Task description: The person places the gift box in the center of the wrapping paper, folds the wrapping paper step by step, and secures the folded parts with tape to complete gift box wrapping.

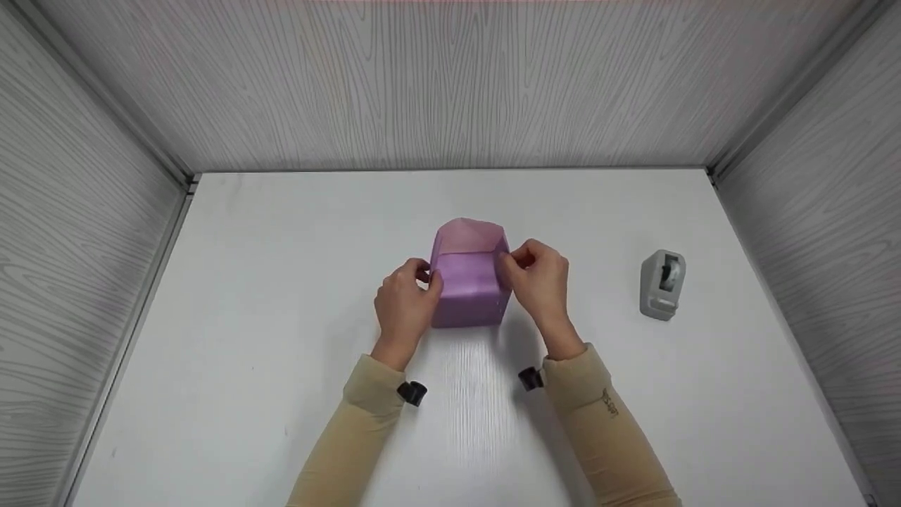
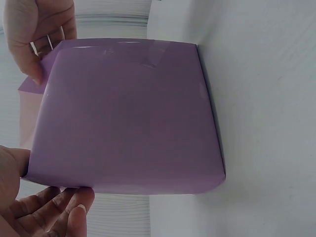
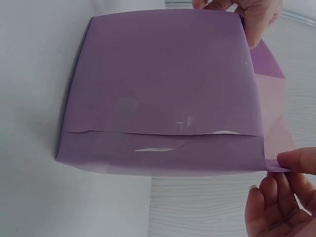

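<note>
A box wrapped in purple paper stands on the table between both hands. At its far end a pink paper flap sticks up. My left hand grips the box's left side, with the thumb at the edge and the fingers along the side. My right hand pinches a small folded purple flap at the right side between thumb and forefinger. In the right wrist view, a seam with shiny clear tape runs along the facing side of the wrapping.
A grey tape dispenser with a roll in it stands on the white table, to the right of the box. Grey wood-grain panels enclose the table at the back and both sides.
</note>
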{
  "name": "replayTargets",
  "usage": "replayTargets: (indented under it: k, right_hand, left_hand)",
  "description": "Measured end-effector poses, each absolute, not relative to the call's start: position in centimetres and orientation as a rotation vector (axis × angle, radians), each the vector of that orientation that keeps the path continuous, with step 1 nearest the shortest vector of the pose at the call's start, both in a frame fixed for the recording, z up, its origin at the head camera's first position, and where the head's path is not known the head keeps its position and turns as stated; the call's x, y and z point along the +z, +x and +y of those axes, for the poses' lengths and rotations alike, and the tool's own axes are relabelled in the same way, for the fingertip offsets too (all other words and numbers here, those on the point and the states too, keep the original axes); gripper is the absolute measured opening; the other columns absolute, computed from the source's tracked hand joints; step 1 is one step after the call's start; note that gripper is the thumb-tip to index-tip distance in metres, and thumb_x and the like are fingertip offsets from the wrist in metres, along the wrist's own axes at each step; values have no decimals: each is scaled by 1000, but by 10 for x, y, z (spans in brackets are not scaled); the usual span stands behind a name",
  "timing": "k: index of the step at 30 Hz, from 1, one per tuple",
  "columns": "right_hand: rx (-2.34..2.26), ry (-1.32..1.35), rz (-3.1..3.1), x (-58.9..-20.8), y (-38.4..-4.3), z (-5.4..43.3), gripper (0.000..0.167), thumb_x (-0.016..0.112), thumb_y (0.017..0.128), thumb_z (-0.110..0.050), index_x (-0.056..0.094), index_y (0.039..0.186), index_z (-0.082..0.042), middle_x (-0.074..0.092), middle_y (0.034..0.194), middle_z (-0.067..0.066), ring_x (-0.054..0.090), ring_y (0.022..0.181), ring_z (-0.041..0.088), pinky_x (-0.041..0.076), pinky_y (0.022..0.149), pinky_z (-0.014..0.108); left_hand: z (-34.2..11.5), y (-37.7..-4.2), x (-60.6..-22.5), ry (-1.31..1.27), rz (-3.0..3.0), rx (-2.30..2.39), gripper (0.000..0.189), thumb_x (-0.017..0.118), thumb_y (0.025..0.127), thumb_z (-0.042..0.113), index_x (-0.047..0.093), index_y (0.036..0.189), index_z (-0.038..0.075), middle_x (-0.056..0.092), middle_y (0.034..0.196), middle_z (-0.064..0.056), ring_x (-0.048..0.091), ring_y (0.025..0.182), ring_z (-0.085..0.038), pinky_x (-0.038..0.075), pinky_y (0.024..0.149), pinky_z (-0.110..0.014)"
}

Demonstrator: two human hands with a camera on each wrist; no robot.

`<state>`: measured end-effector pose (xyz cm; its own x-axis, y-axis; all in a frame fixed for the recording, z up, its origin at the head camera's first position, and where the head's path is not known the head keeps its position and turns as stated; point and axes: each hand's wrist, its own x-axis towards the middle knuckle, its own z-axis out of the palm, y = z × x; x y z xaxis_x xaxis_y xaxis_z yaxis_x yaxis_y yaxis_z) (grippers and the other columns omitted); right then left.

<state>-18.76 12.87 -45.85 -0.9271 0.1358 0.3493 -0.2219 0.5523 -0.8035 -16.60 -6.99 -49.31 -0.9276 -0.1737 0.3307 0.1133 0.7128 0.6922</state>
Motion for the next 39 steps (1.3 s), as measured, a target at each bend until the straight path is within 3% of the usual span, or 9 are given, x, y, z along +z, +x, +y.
replayTargets:
  k: [8, 14, 18, 22, 26, 29, 33, 39]
  right_hand:
    - [1320, 110, -2408, -455, -192, 129, 20, 73, 85, -6, 63, 67, -3, 62, 66, 7, 56, 62, 19, 44, 58, 31]
    - [1347, 114, -2382, -450, -196, 128, 11, 72, 86, -6, 67, 78, -1, 67, 75, 8, 62, 68, 18, 49, 63, 28]
    - [1323, 129, -2363, -446, -198, 127, 15, 71, 85, -3, 64, 72, -1, 64, 70, 8, 57, 62, 17, 45, 57, 25]
    - [1323, 141, -2373, -446, -199, 127, 22, 72, 88, -11, 63, 70, -3, 62, 67, 6, 55, 61, 16, 43, 56, 25]
    - [1368, 175, -2410, -450, -197, 132, 22, 72, 91, -22, 68, 81, -3, 65, 75, 6, 61, 71, 16, 48, 63, 28]
    - [1419, 199, -2487, -456, -191, 136, 22, 75, 88, -21, 69, 94, -1, 66, 81, 7, 62, 76, 19, 49, 66, 32]
    - [1448, 215, -2653, -464, -182, 139, 36, 78, 85, -18, 63, 113, 0, 64, 91, 9, 62, 84, 21, 49, 68, 34]
    - [1466, 179, -2734, -471, -177, 136, 46, 78, 84, -17, 57, 121, 0, 62, 101, 12, 59, 89, 25, 50, 73, 37]
  left_hand:
    - [-70, -165, -492, 49, -2546, -1058, 18, 68, 89, 23, 71, 93, 6, 68, 79, -2, 60, 62, -19, 48, 53, -38]
    - [-69, -165, -493, 41, -2546, -1039, 19, 68, 89, 23, 70, 94, 5, 68, 79, -2, 61, 62, -18, 48, 53, -37]
    - [-69, -164, -493, 43, -2542, -1039, 18, 69, 88, 22, 70, 93, 5, 68, 79, -3, 62, 63, -19, 49, 53, -38]
    - [-69, -164, -492, 46, -2540, -1052, 18, 69, 88, 22, 70, 93, 5, 68, 80, -3, 62, 64, -19, 49, 54, -38]
    - [-69, -164, -493, 48, -2545, -1061, 18, 68, 88, 23, 70, 93, 6, 68, 80, -3, 61, 64, -19, 49, 54, -38]
    - [-70, -164, -493, 50, -2549, -1066, 18, 68, 88, 23, 70, 94, 6, 68, 80, -2, 61, 64, -19, 48, 54, -38]
    - [-70, -164, -493, 52, -2547, -1068, 18, 68, 89, 22, 70, 94, 6, 68, 81, -3, 62, 65, -19, 49, 56, -38]
    - [-71, -165, -492, 38, -2545, -1075, 18, 67, 89, 21, 70, 95, 5, 68, 80, -3, 61, 65, -19, 49, 55, -38]
